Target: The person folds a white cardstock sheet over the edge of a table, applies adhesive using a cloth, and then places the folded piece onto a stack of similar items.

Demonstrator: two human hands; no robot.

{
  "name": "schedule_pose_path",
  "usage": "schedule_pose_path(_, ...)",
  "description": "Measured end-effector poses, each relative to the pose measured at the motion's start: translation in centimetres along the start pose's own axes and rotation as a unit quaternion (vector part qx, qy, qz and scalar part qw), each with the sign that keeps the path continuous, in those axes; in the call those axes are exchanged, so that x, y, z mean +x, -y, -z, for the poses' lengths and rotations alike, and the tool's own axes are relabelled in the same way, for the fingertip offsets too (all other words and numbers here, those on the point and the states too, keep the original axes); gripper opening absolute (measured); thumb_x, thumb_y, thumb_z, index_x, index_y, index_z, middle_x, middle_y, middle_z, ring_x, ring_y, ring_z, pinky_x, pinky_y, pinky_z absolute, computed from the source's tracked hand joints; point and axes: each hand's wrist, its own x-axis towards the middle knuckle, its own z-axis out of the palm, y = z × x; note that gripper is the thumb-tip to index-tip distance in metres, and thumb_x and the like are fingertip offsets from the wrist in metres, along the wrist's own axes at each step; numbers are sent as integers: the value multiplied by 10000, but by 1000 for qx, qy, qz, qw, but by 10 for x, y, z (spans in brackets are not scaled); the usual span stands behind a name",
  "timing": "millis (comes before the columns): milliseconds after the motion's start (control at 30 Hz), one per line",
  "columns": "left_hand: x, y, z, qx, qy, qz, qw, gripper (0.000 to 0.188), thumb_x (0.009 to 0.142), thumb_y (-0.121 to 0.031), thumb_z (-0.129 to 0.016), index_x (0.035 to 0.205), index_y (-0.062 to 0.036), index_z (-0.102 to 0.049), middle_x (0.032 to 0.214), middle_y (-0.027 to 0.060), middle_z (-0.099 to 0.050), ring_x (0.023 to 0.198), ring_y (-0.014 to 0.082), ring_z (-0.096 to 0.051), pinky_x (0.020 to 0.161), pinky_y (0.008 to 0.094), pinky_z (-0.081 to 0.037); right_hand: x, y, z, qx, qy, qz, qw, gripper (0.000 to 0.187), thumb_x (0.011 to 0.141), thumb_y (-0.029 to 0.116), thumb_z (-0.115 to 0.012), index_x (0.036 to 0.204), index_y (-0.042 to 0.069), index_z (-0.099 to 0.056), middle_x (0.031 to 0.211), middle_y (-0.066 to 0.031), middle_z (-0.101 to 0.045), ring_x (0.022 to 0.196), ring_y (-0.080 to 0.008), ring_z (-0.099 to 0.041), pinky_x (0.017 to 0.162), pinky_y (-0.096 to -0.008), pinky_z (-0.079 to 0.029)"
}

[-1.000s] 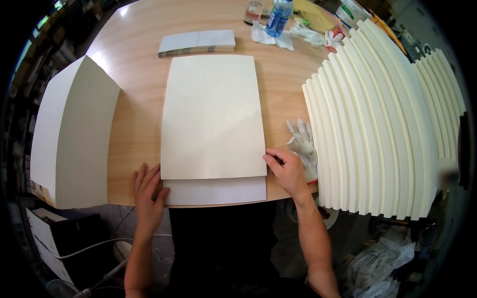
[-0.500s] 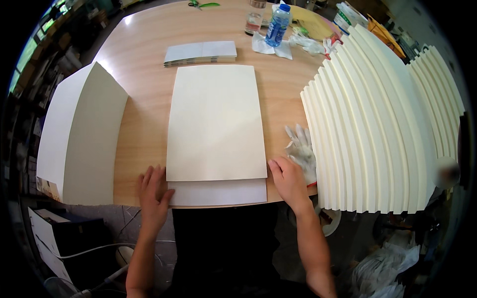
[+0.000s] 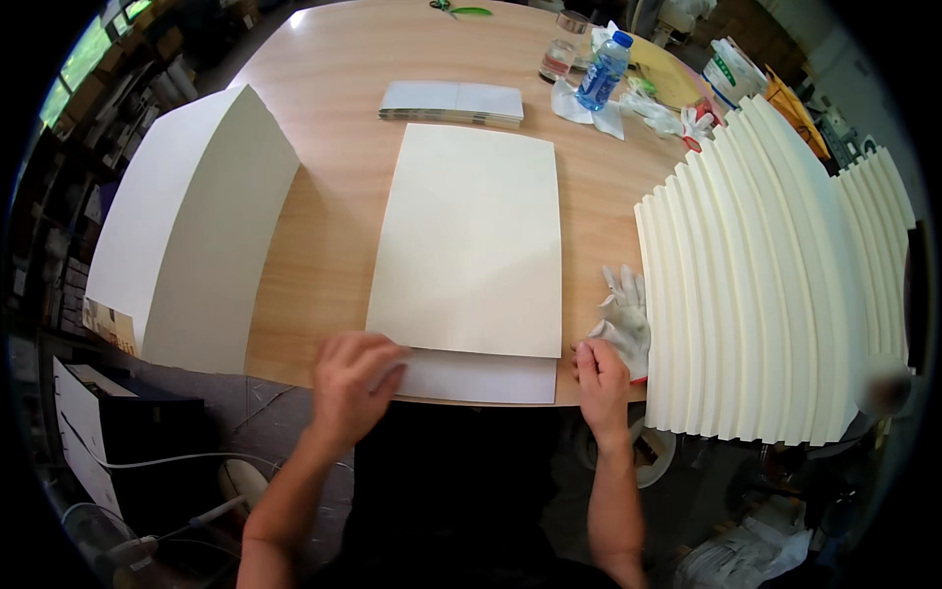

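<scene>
A cream board or thick sheet lies flat in the middle of the table, over a white sheet whose near strip sticks out toward me. My left hand is at the near left corner of the white sheet, its fingers loosely bent and its thumb apart from them. Nothing shows in it. Beside the near right corner, my right hand rests with curled fingers and the thumb laid along them; no held thing shows. A pale work glove lies just beyond it.
A tall stack of cream folded boards stands at right, and a large white stack at left. Farther back are a small pile of booklets, a blue-capped bottle, a glass jar and green-handled scissors.
My left hand has moved right, from the table beside the sheets to over the white sheet's near left corner. My right hand's fingers have curled in. The whole view has shifted.
</scene>
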Motion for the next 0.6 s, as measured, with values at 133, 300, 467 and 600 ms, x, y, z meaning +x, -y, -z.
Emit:
schedule_pose_path(133,19,-22,-23,-68,162,-155,972,292,835,-220,-854,1034,-103,-675,1009,47,-646,982,279,-663,808,395,-555,-20,-10,3,57,-10,17,998,228,1116,170,-584,1084,-22,-702,925,-52,-681,813,-110,-637,724,-278,-537)
schedule_pose_path(300,23,-13,-37,-56,183,-171,967,273,852,-226,-837,1029,-98,-676,991,59,-637,971,277,-661,820,406,-554,-40,-17,10,155,-33,-15,987,212,1122,138,-560,1191,-19,-685,1031,-64,-693,901,-132,-660,817,-282,-553)
schedule_pose_path(467,20,-7,-40,-77,179,-186,963,297,826,-183,-831,1074,-101,-691,1028,72,-643,976,272,-659,823,394,-551,-46,-12,18,143,5,16,990,268,1036,127,-677,1259,-22,-672,1177,-153,-678,1073,-248,-671,961,-355,-547)
schedule_pose_path(600,10,-22,-36,-14,109,-178,978,400,803,-78,-789,1191,-103,-697,1059,66,-652,969,274,-661,829,403,-549,-52,9,12,50,39,81,995,604,913,97,-799,1466,10,-571,1464,-208,-553,1349,-348,-555,1123,-429,-471)
